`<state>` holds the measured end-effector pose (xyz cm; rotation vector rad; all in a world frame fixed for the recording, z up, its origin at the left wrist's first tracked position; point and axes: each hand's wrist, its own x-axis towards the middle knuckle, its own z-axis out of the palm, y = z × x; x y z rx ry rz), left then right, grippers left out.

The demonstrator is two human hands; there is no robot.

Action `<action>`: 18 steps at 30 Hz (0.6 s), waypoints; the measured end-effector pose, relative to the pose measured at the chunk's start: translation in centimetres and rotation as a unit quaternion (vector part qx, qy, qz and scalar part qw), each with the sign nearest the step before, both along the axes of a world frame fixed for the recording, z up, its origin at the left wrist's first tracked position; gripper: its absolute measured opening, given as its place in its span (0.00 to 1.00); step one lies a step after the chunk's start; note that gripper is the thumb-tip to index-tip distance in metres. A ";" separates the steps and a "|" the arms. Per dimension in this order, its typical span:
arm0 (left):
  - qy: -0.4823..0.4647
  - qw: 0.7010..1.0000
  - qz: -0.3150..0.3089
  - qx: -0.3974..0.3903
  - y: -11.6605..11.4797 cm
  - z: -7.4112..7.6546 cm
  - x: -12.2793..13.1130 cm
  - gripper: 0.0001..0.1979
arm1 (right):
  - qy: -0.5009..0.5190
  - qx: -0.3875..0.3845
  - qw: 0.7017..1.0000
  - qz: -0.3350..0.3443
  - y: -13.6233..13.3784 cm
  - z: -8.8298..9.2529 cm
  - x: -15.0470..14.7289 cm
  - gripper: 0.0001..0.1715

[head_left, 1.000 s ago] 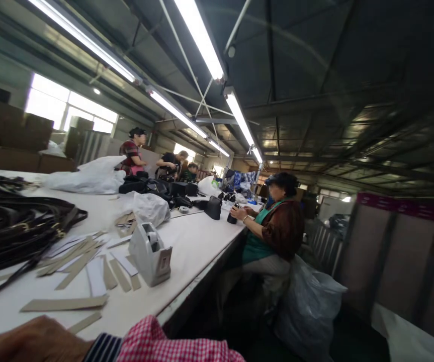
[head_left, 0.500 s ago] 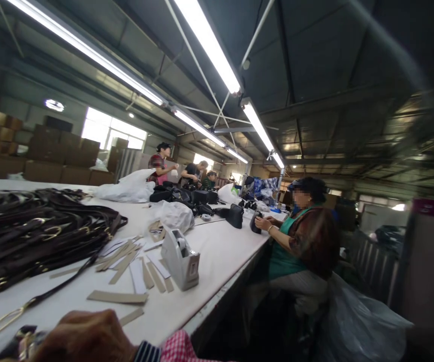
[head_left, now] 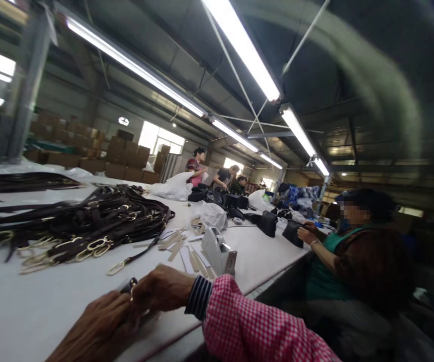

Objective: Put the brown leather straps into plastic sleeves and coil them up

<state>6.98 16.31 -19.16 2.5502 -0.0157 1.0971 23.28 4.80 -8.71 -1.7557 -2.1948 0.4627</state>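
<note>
My left hand [head_left: 101,324] and my right hand [head_left: 164,289] meet low in the view, over the near part of the table, fingers closed. Between them shows a short dark piece of strap [head_left: 131,284] with a gold-coloured metal fitting; the fingers hide most of it. Beyond my hands lies a heap of dark brown straps [head_left: 126,216] with gold-coloured rings and clasps. One strap end with an oval gold ring [head_left: 116,268] reaches towards my hands. A tape dispenser [head_left: 220,254] stands past my right hand, beside loose beige and white strips [head_left: 173,240].
To the right sits a co-worker in a green apron [head_left: 326,269], handling a black bag [head_left: 292,234]. Further along the white table [head_left: 254,251] are white plastic bags [head_left: 213,216] and several black bags [head_left: 235,201]. More people stand behind, near stacked cartons [head_left: 126,156].
The view has swung left, so everything sits further right. My left hand has come into sight against my right hand, and more of my right checked sleeve shows.
</note>
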 end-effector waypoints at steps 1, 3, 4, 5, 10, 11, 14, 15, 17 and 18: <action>0.011 1.000 -0.002 -0.004 -0.3 0.4 -0.4 0.12 | -0.041 -0.001 0.999 0.008 0.2 0.6 -0.2 0.05; 0.026 1.000 -0.001 -0.017 -1.0 1.0 -1.1 0.14 | -0.080 -0.001 0.997 0.019 0.4 1.2 -0.4 0.04; 0.027 0.999 0.003 -0.022 -1.2 1.2 -1.4 0.14 | -0.084 0.002 0.996 0.022 0.4 1.2 -0.5 0.04; 0.023 1.000 0.002 -0.021 -1.3 1.2 -1.6 0.14 | -0.080 0.007 0.996 0.023 0.3 1.0 -0.5 0.04; 0.030 0.999 -0.015 0.000 -0.7 0.3 -0.9 0.12 | -0.060 0.053 0.997 0.021 -0.3 -0.5 -0.3 0.06; 0.036 0.999 -0.010 0.000 -0.6 0.1 -0.6 0.12 | -0.065 0.057 0.996 0.023 -0.3 -0.5 -0.4 0.07; 0.064 0.998 0.021 -0.005 -0.6 0.2 -0.6 0.14 | -0.083 0.034 0.995 0.040 0.0 0.2 -0.9 0.05; 0.080 0.996 0.029 -0.005 -0.7 0.4 -0.8 0.15 | -0.087 0.021 0.995 0.047 0.1 0.6 -1.1 0.04; 0.113 0.993 0.032 -0.005 -1.0 1.0 -1.3 0.15 | -0.096 0.010 0.994 0.056 0.2 1.3 -1.4 0.03; 0.124 0.992 0.028 -0.006 -1.3 1.4 -1.6 0.14 | -0.096 0.012 0.994 0.055 0.2 1.5 -1.4 0.04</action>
